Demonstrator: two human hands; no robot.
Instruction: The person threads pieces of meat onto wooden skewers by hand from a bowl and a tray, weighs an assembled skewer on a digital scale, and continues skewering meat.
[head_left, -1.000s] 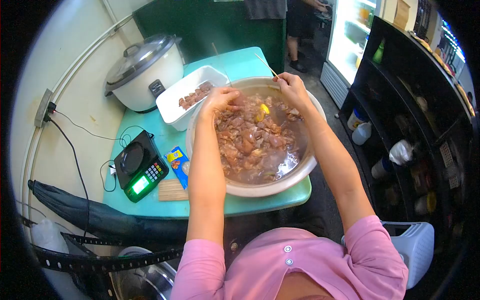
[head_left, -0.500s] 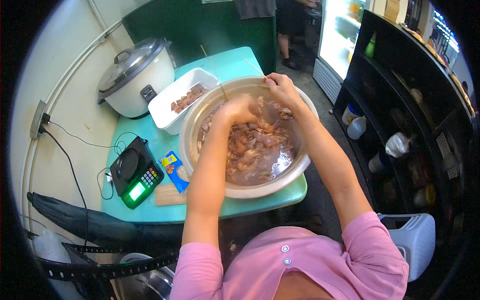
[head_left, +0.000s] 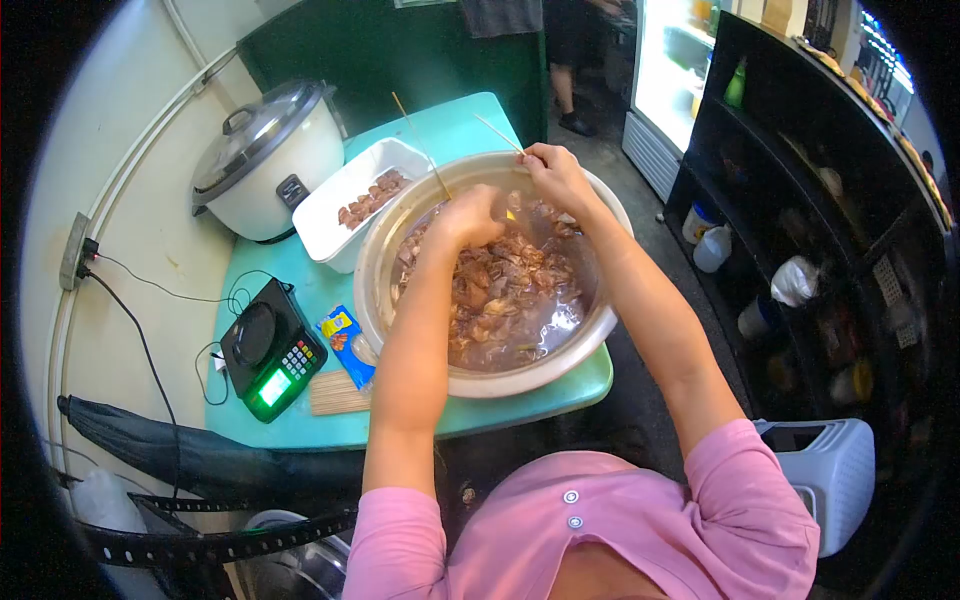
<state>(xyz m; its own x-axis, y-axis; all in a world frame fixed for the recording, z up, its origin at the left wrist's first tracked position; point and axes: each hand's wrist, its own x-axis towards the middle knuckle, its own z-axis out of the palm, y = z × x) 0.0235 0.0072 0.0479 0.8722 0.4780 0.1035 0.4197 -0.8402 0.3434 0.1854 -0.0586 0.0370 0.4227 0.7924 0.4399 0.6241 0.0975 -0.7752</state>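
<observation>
OK, left hand (head_left: 472,215) is in the upper-left part of the big basin (head_left: 592,338), center of frame, down at the chopped meat (head_left: 510,280). Its fingers are bent downward, tips hidden; can't tell if they're clamped on a piece. Right hand (head_left: 556,176) is at the basin's upper-right rim, thumb and fingers pinched together on a thin stick (head_left: 498,133) that points to the upper left of the frame.

Meat sits in murky liquid, glare spot toward lower right of the basin. Second stick (head_left: 418,140) slants up and left from the basin, low end right beside the left hand; can't tell what supports it.

Basin is on the turquoise table (head_left: 510,415). White tub (head_left: 317,222) with small meat pieces (head_left: 372,198) is just beside it, upper left. Rice cooker (head_left: 268,155) further upper left. Scale (head_left: 273,348), display lit green, is left of center; blue packet (head_left: 347,348) and a row of sticks (head_left: 338,394) lie between scale and basin. Upper right: lit fridge (head_left: 670,95); black shelf (head_left: 770,185) along the right edge.
</observation>
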